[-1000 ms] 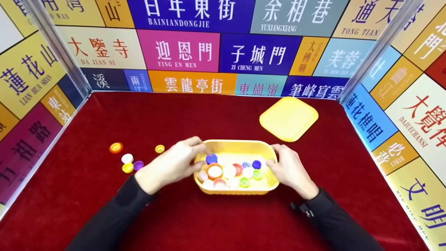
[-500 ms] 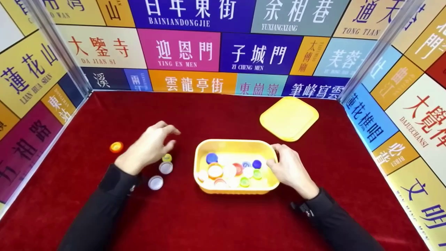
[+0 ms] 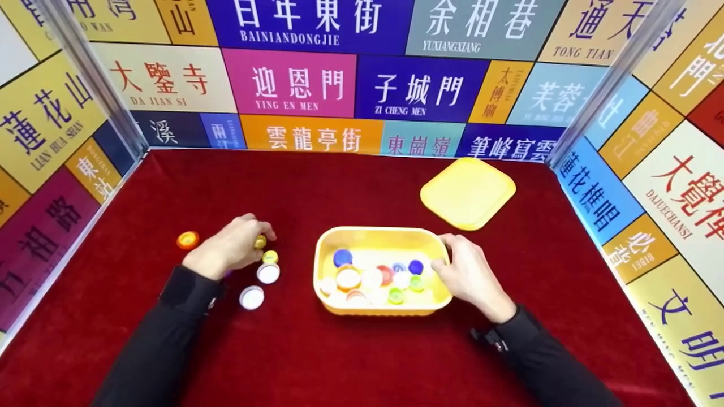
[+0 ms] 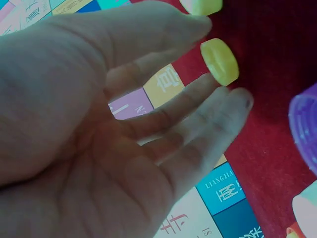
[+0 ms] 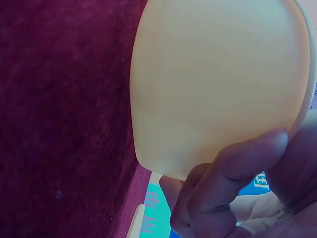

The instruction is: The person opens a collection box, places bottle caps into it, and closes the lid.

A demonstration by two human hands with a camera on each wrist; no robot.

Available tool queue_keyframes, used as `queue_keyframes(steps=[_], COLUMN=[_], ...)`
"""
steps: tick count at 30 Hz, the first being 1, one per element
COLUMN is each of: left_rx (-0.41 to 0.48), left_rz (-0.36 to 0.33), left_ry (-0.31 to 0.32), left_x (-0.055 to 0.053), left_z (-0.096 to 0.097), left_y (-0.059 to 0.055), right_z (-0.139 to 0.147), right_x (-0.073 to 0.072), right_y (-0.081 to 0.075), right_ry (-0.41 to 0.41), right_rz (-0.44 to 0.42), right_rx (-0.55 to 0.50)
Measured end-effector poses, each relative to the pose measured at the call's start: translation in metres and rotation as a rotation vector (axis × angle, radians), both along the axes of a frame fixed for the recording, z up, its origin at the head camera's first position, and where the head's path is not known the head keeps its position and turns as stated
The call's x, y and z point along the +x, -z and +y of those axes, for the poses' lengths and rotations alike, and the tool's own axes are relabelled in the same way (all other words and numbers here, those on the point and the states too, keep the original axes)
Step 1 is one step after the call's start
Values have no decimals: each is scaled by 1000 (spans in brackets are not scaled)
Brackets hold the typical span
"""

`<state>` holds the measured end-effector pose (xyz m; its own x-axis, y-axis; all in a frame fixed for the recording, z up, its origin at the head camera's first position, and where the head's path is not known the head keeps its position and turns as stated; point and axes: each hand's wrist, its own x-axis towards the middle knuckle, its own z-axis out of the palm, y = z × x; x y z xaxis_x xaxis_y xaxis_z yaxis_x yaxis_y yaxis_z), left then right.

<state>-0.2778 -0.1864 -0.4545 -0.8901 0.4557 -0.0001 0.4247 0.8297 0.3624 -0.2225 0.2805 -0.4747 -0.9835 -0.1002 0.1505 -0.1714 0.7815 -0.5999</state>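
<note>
My left hand (image 3: 235, 246) reaches down at the left of the yellow plastic box, its fingers around a small yellow bottle cap (image 3: 259, 242). In the left wrist view this yellow cap (image 4: 220, 62) lies at the fingertips, with a gap to the thumb. A second yellow cap (image 3: 270, 257) and two white caps (image 3: 268, 273) lie close to that hand. With its thumb over the rim, my right hand (image 3: 472, 271) grips the right end of the yellow box (image 3: 384, 310). Blue, orange, red, green and pale caps lie inside. The right wrist view shows the box's outer wall (image 5: 218, 89).
A yellow lid (image 3: 468, 194) lies at the back right of the red cloth (image 3: 362, 362). At the far left sits an orange cap (image 3: 188, 240). A purple cap (image 4: 304, 129) shows beside the left hand. Printed panels (image 3: 288, 82) wall the table in.
My left hand has moved from over the box's left end out to the caps on the left, then lowered around a yellow cap. The right hand stays on the box.
</note>
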Motion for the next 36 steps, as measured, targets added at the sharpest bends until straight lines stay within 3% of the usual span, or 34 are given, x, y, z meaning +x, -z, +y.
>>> queue_keyframes(steps=[11, 23, 30, 36], left_rx=[5, 60, 185, 263], left_rz=[111, 153, 312, 366], left_ry=[13, -1, 103, 200], left_x=[-5, -4, 2, 15], left_z=[-2, 3, 23, 50], left_y=[13, 4, -4, -13], right_z=[0, 0, 0, 0], right_x=[-1, 0, -1, -1], right_y=[1, 0, 0, 1], right_ry=[-2, -4, -7, -2], right_rz=[-10, 6, 7, 5], right_rx=[-4, -11, -11, -4])
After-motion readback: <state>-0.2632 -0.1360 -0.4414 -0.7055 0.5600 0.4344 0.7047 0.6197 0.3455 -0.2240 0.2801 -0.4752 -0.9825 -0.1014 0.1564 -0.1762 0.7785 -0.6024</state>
